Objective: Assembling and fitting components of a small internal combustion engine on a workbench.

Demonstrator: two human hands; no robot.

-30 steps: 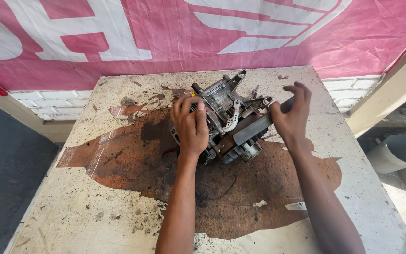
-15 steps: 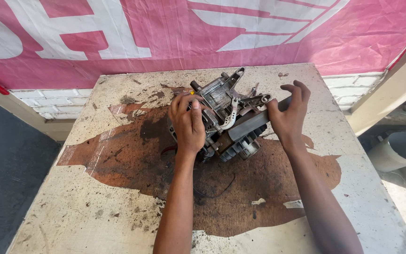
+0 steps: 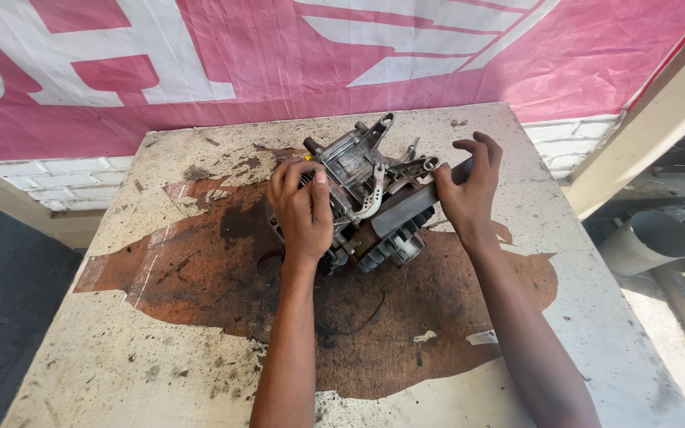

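Sitting near the far middle of the bench is one grey, greasy metal engine block [image 3: 370,198], with a curved silver lever on its top and a ribbed dark part at its near side. I have both hands on it. My left hand [image 3: 303,208] lies over the block's left end, fingers curled down onto the metal, so its grip is closed on the casting. My right hand [image 3: 465,190] is at the right end: thumb and palm press a flat dark bar that sticks out of the block, while the fingers arch above it, spread and half open. One thin black wire [image 3: 354,317] loops on the surface just near of the block. Under everything is one worn, cream-painted wooden bench [image 3: 160,364], its paint flaked away around a large brown oil stain [image 3: 200,261]. Two small pale scraps [image 3: 426,337] lie on the stain near my right forearm. Behind the bench hangs one pink and white banner [image 3: 279,71] over white brick. One grey pipe [image 3: 648,242] lies off to the right, below bench level.
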